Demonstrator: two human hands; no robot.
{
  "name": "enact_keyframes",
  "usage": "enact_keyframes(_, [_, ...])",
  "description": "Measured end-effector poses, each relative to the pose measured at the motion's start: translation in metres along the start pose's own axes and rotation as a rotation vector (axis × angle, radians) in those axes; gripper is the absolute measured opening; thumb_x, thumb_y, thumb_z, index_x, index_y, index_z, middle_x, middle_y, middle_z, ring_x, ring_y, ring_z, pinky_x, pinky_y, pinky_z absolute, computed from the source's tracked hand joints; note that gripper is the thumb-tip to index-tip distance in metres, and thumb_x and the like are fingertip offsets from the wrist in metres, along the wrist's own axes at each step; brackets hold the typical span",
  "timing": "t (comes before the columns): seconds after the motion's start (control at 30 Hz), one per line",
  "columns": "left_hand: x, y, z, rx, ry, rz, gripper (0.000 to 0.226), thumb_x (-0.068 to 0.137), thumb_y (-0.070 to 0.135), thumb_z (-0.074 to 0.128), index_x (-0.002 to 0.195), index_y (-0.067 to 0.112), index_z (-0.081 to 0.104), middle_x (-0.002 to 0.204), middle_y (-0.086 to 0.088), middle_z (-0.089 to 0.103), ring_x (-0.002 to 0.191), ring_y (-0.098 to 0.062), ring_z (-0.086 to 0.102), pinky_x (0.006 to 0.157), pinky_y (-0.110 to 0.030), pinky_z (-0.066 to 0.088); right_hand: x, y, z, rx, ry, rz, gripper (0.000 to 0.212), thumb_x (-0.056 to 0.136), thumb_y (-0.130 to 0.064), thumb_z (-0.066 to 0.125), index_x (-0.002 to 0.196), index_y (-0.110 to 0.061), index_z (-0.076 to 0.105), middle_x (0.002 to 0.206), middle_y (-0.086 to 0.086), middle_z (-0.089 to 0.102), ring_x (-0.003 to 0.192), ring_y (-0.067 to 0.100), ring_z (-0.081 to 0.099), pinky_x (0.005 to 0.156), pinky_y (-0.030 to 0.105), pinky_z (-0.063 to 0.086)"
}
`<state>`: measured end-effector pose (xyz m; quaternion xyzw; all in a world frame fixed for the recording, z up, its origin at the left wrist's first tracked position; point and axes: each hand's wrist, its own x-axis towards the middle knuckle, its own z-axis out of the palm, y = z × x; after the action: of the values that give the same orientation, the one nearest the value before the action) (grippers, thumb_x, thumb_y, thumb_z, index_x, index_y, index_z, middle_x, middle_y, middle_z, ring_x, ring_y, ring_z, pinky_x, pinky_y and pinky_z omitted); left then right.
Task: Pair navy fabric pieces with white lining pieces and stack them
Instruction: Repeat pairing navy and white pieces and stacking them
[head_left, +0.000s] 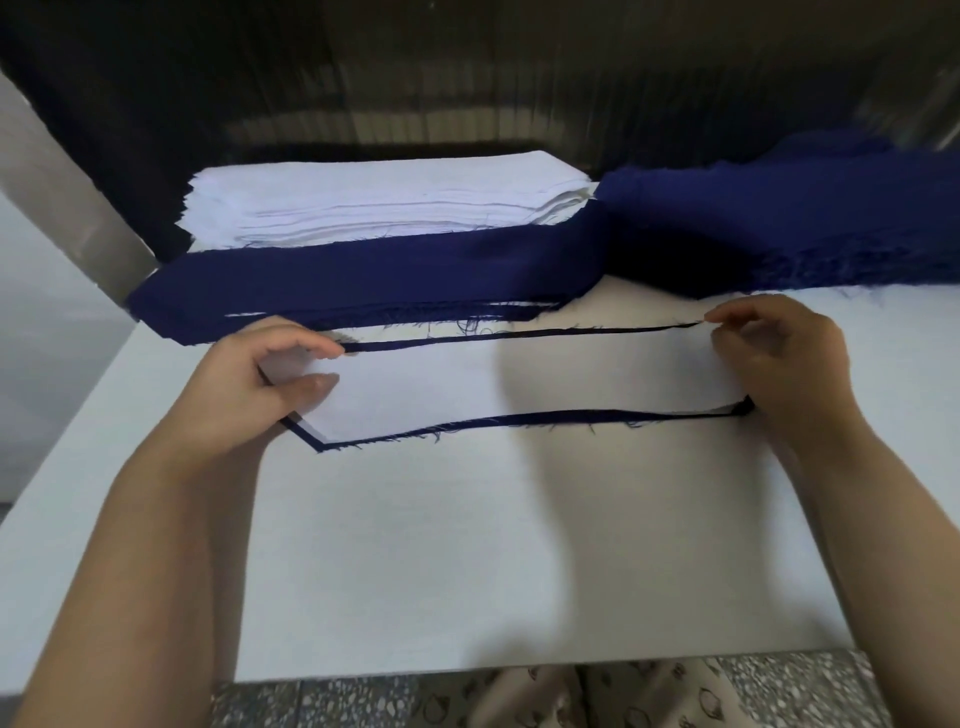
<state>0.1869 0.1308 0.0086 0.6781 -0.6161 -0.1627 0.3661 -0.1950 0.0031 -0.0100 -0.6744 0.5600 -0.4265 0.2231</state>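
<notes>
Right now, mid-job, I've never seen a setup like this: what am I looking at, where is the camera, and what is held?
There is no machine: one camera worn on a person's head looks down at their two bare hands. On the white table lies a white lining piece on top of a navy piece, whose edge shows around it. The left hand grips the lining's left end; the right hand pinches its far right corner. Behind lie a white stack, a navy-topped stack in front of it, and a navy heap at the right.
</notes>
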Motion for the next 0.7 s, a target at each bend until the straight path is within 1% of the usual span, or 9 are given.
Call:
enact_keyframes(0.1, [0.0004,-0.0025,-0.0008,0.022,0.033,0.007,0.021,0.080,0.006,0.074,0.097,0.020,0.071,0.098,0.008,0.064,0.092,0.008,0.054,0.082,-0.003,0.036,0.0006,0.0028,0.0008,-0.030,-0.025,0.036,0.025,0.082,-0.006,0.061,0.088,-0.030,0.064,0.082,-0.014,0.059,0.072,-0.009,0.054,0.057,-0.004,0.032])
enact_keyframes(0.2, [0.0002,-0.0049,-0.0020,0.058,0.020,0.020,0.028,0.079,-0.003,0.072,0.098,0.019,0.071,0.099,0.002,0.065,0.090,0.010,0.054,0.081,0.000,0.035,0.0009,0.0034,0.0014,-0.061,-0.052,0.040,0.029,0.080,-0.001,0.061,0.085,-0.029,0.064,0.087,-0.006,0.060,0.073,0.000,0.054,0.057,0.000,0.034])
enact_keyframes(0.27, [0.0003,-0.0055,-0.0027,0.070,0.005,0.024,0.034,0.078,-0.007,0.072,0.096,0.022,0.070,0.102,-0.002,0.065,0.090,0.011,0.054,0.081,0.000,0.034,0.0010,0.0036,0.0011,-0.059,-0.066,0.037,0.031,0.078,0.002,0.061,0.083,-0.028,0.064,0.089,-0.003,0.061,0.073,0.005,0.054,0.056,-0.002,0.034])
enact_keyframes(0.33, [0.0007,-0.0058,-0.0030,0.075,-0.002,0.023,0.039,0.078,-0.007,0.072,0.093,0.028,0.068,0.102,0.000,0.065,0.091,0.010,0.054,0.082,0.000,0.034,0.0015,0.0035,0.0000,-0.056,-0.079,0.030,0.030,0.078,0.003,0.061,0.083,-0.026,0.065,0.088,-0.003,0.061,0.073,0.006,0.053,0.056,-0.001,0.036])
enact_keyframes(0.43, [0.0017,-0.0066,-0.0034,0.079,-0.006,0.029,0.043,0.077,-0.009,0.071,0.092,0.031,0.067,0.102,0.006,0.065,0.092,0.011,0.054,0.084,-0.001,0.034,0.0018,0.0032,-0.0007,-0.068,-0.101,0.032,0.029,0.078,0.003,0.061,0.085,-0.025,0.065,0.089,-0.002,0.061,0.073,0.004,0.053,0.058,0.008,0.039])
enact_keyframes(0.47, [0.0019,-0.0069,-0.0037,0.081,-0.006,0.033,0.044,0.077,-0.010,0.071,0.092,0.031,0.067,0.102,0.008,0.064,0.093,0.012,0.054,0.084,-0.001,0.034,0.0018,0.0031,-0.0005,-0.074,-0.102,0.031,0.029,0.078,0.003,0.060,0.085,-0.025,0.065,0.090,-0.002,0.061,0.073,0.004,0.053,0.059,0.009,0.038])
enact_keyframes(0.57, [0.0020,-0.0075,-0.0043,0.084,-0.006,0.035,0.045,0.077,-0.012,0.070,0.091,0.031,0.067,0.102,0.010,0.064,0.093,0.013,0.054,0.084,0.000,0.034,0.0019,0.0028,-0.0006,-0.082,-0.100,0.017,0.030,0.077,0.006,0.060,0.084,-0.023,0.065,0.089,0.000,0.060,0.074,0.006,0.051,0.058,-0.001,0.036])
enact_keyframes(0.7, [0.0015,-0.0073,-0.0042,0.076,0.000,0.026,0.046,0.078,-0.012,0.068,0.089,0.033,0.067,0.102,0.010,0.064,0.092,0.013,0.054,0.083,0.000,0.034,0.0025,0.0015,-0.0018,-0.103,-0.112,0.022,0.030,0.076,0.006,0.059,0.084,-0.022,0.066,0.089,-0.001,0.060,0.075,0.008,0.051,0.059,-0.004,0.034])
